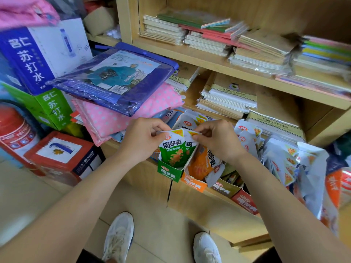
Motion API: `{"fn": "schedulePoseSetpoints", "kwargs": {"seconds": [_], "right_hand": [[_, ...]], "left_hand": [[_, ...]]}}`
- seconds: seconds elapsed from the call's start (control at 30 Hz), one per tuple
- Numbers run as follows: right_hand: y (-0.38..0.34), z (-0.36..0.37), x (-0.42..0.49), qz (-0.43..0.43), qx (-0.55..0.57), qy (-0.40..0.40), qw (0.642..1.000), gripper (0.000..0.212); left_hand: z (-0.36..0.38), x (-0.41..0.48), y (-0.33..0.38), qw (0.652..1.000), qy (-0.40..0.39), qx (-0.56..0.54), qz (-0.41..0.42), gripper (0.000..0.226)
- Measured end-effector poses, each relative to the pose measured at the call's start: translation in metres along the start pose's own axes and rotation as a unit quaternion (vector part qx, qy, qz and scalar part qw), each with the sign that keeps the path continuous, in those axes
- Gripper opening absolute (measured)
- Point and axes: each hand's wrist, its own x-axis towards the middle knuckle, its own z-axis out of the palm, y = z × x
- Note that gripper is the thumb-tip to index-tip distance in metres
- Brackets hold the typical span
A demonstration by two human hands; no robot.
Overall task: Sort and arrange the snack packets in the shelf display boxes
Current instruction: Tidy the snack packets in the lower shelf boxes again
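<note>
Green snack packets (173, 150) stand upright in a green display box (169, 172) at the shelf's front edge. My left hand (144, 138) pinches the top left corner of the front packet. My right hand (216, 138) pinches the top edge of a packet just behind it. To the right an orange display box (192, 184) holds orange packets (204, 164) lying tilted. Further right stand an olive box (222, 188) and a red box (246, 203). A heap of loose white and orange packets (284, 158) lies on the shelf at the right.
Stacks of notebooks (228, 99) fill the wooden shelves above. On the left, a blue raincoat package (117, 76) lies on a pink dotted bundle (117, 114), beside soda water cartons (38, 54) and a red box (60, 156). My white shoes (117, 238) stand on the tiled floor.
</note>
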Motion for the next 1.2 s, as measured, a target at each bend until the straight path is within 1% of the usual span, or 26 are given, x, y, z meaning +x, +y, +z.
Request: {"fn": "schedulePoseSetpoints", "kwargs": {"seconds": [0.07, 0.13, 0.2, 0.27, 0.37, 0.43, 0.53, 0.6, 0.7, 0.8, 0.87, 0.93, 1.0, 1.1, 1.17, 1.2], "right_hand": [[0.006, -0.001, 0.003, 0.019, 0.000, 0.023, 1.000, 0.006], [0.010, 0.000, 0.006, 0.034, -0.002, 0.043, 0.998, 0.005], [0.009, 0.002, 0.007, 0.038, 0.003, 0.050, 0.998, 0.005], [0.003, 0.003, 0.006, 0.035, 0.026, 0.035, 0.998, 0.009], [-0.006, 0.002, 0.006, 0.027, 0.087, -0.021, 0.996, 0.012], [-0.007, -0.001, 0.006, 0.034, 0.131, -0.037, 0.990, 0.012], [-0.002, -0.007, 0.005, 0.049, 0.166, -0.018, 0.985, 0.013], [0.003, -0.007, 0.006, 0.062, 0.177, 0.014, 0.982, 0.015], [0.005, -0.005, 0.008, 0.081, 0.153, 0.058, 0.983, 0.014], [0.004, -0.002, 0.010, 0.080, 0.124, 0.089, 0.985, 0.007], [0.004, 0.001, 0.010, 0.071, 0.102, 0.119, 0.985, 0.011], [0.005, 0.003, 0.010, 0.060, 0.062, 0.122, 0.989, 0.026], [0.004, 0.003, 0.008, 0.033, -0.005, 0.097, 0.995, 0.037], [0.005, -0.001, 0.005, 0.014, -0.040, 0.076, 0.996, 0.036], [0.007, -0.003, 0.003, 0.024, -0.027, 0.068, 0.997, 0.037], [0.007, -0.004, 0.001, 0.030, -0.016, 0.067, 0.997, 0.038]], "left_hand": [[-0.007, -0.001, 0.001, 1.000, -0.011, -0.003, -0.013, 0.006], [-0.015, -0.005, 0.004, 0.998, -0.067, 0.007, -0.010, 0.016], [-0.018, -0.009, 0.007, 0.992, -0.123, 0.028, 0.022, 0.026], [-0.015, -0.012, 0.009, 0.988, -0.130, 0.057, 0.057, 0.026], [-0.008, -0.012, 0.012, 0.989, -0.104, 0.064, 0.090, 0.025], [-0.005, -0.012, 0.013, 0.987, -0.093, 0.065, 0.111, 0.030], [-0.006, -0.013, 0.012, 0.991, -0.057, 0.071, 0.098, 0.033], [-0.008, -0.014, 0.011, 0.993, -0.042, 0.073, 0.087, 0.034], [-0.011, -0.016, 0.009, 0.991, -0.054, 0.084, 0.088, 0.030], [-0.014, -0.014, 0.006, 0.982, -0.074, 0.125, 0.120, 0.016], [-0.013, -0.009, 0.005, 0.981, -0.076, 0.133, 0.123, 0.012], [-0.008, -0.004, 0.005, 0.982, -0.047, 0.135, 0.120, 0.011], [0.001, 0.003, 0.007, 0.982, -0.003, 0.147, 0.121, 0.010], [0.022, 0.016, 0.008, 0.977, 0.058, 0.155, 0.136, 0.015], [0.036, 0.025, 0.007, 0.974, 0.087, 0.162, 0.131, 0.020], [0.043, 0.029, 0.005, 0.972, 0.097, 0.179, 0.117, 0.026]]}}
